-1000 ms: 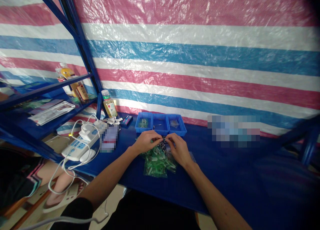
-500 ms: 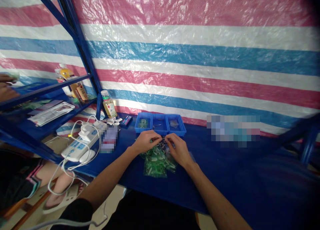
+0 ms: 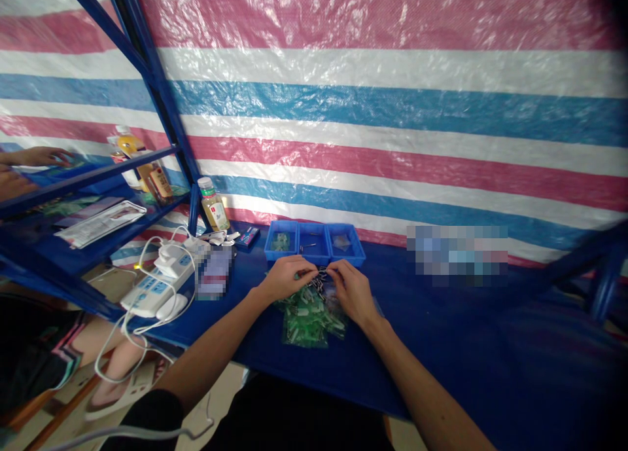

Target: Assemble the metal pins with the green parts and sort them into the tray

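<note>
My left hand (image 3: pixel 289 277) is closed in a pinch, its thumb and fingertips at the upper left of a small pile of dark and silvery metal pieces (image 3: pixel 320 283). Across from it, my right hand (image 3: pixel 353 290) also pinches, with its fingertips at the pile's upper right. What either pinch holds is too small to make out. Below and between the hands lies a heap of green-tinted clear plastic packets (image 3: pixel 307 323) with small pieces inside. Just beyond my fingers stand three joined blue bins: a left bin (image 3: pixel 281 258) with greenish packets, a middle bin (image 3: pixel 314 257) with slim metal pieces, a right bin (image 3: pixel 348 260) with a clear packet.
On the left of the blue table (image 3: pixel 417 333) are a white power strip (image 3: pixel 152 292) with cables, a blurred-out phone-shaped item (image 3: pixel 214 272), a drink bottle (image 3: pixel 214 205) and a small blue box (image 3: pixel 248 237). Another person's hand (image 3: pixel 46 156) shows beyond the blue frame (image 3: pixel 169 110).
My right fingertips have shifted slightly right, widening the gap to my left hand, which stays put. The other person's hand at far left has reached out to the right.
</note>
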A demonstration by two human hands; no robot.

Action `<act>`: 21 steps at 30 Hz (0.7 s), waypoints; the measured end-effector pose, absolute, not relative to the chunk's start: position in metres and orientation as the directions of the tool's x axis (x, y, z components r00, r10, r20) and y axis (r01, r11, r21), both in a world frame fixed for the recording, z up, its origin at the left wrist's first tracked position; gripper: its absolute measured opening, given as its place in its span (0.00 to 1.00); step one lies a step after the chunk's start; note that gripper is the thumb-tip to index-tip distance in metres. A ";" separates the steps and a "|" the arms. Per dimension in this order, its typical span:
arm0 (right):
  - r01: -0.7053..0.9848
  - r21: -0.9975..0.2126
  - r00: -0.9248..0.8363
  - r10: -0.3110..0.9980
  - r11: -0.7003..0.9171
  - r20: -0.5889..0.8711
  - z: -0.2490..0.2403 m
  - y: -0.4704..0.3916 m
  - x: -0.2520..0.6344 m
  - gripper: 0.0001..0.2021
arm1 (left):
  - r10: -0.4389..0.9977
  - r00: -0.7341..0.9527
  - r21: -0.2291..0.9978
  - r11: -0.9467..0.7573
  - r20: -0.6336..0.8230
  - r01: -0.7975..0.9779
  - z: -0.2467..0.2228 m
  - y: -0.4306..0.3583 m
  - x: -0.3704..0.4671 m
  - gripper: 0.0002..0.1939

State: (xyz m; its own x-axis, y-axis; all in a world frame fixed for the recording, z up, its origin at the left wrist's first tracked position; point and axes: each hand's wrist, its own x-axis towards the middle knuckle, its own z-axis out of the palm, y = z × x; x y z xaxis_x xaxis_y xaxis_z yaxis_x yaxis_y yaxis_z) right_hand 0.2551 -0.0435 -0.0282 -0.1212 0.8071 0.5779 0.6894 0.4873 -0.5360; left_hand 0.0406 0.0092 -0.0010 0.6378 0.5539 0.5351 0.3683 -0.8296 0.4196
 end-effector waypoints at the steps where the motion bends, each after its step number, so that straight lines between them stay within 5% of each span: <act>1: 0.697 -0.532 -0.119 0.809 0.481 0.575 -0.029 -0.043 0.255 0.09 | 0.555 0.637 0.419 -0.829 0.535 0.371 -0.001 0.009 0.041 0.10; 9: 0.740 -0.517 -0.122 0.842 0.430 0.525 -0.031 -0.042 0.258 0.15 | 0.554 0.628 0.413 -0.831 0.547 0.373 -0.001 0.010 0.040 0.11; 21: 0.593 -0.598 -0.200 0.818 0.539 0.540 -0.027 -0.047 0.253 0.12 | 0.594 0.614 0.439 -0.802 0.519 0.405 -0.003 0.010 0.039 0.09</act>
